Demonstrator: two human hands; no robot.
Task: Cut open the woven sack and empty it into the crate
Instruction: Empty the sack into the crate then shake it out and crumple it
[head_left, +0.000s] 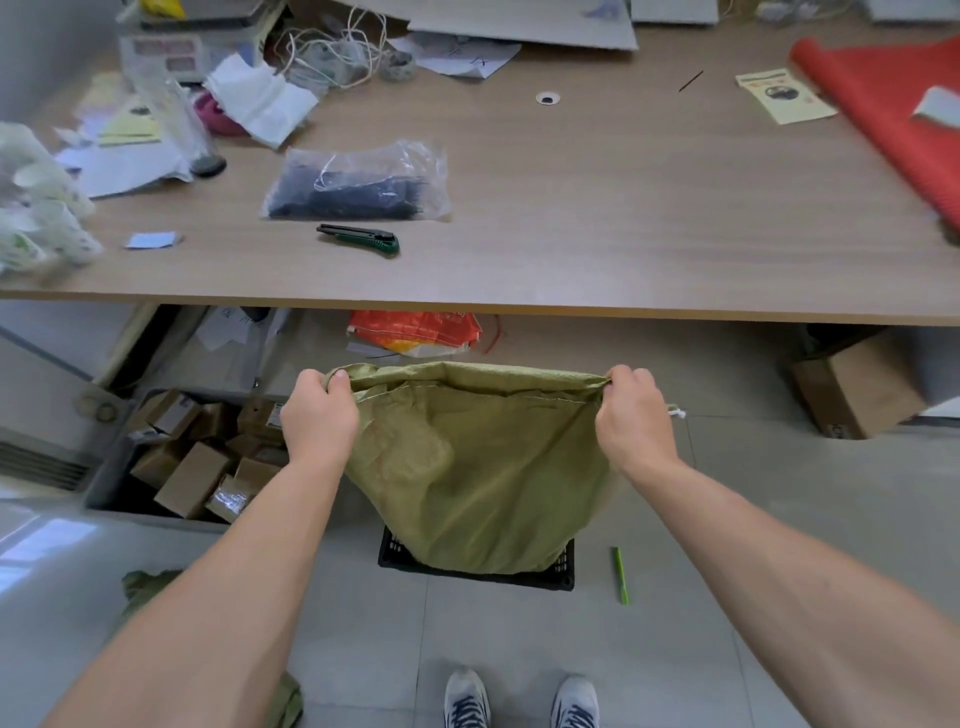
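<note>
Both hands are gripping the top edge of the green woven sack (478, 467). The left hand (319, 415) is bunching the left corner in curled fingers with the thumb pressing on top, and the right hand (636, 421) is clutching the right corner the same way. The edge is stretching between them. The sack is hanging limp below, and its lower end is covering most of a black plastic crate (563, 571) on the floor tiles; whether it is touching the bottom I cannot tell.

Just beyond the sack, the near edge of the wooden table (571, 218) is crossing the whole room. On it a green utility knife (358, 239) is lying beside a clear bag of black cable ties (358, 182), with a red roll (883, 104) at the far right and loose papers at the far left. Under the table an orange sack (415, 332) is slumping. Left of the hands a grey bin of small cardboard boxes (192, 467) is sitting, and a larger cardboard box (852, 384) is standing at the right. A green pen (620, 574) is lying just right of the crate.

Both bare forearms are reaching forward and down, spread apart, backs of the hands facing up.
</note>
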